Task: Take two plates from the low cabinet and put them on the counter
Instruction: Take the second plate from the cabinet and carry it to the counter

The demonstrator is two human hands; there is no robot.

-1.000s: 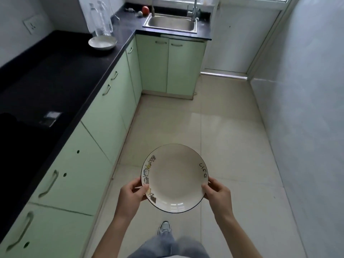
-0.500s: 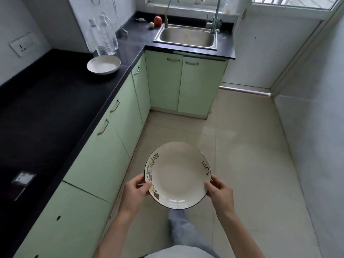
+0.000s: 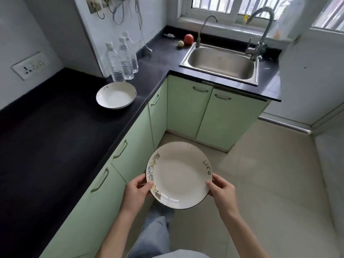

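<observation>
I hold a white plate with a dark rim, cartoon figures and the word "life" level over the floor, in front of the green low cabinets. My left hand grips its left edge. My right hand grips its right edge. A second white plate of the same kind rests on the black counter, near the corner and just in front of the bottles.
Three clear water bottles stand behind the counter plate. A steel sink with two taps sits at the back right, with a red fruit and a small ball beside it. All cabinet doors are closed. Tiled floor lies to my right.
I have walked forward along the cabinets with the plate held in both hands. The counter plate, bottles and sink are now much closer in view.
</observation>
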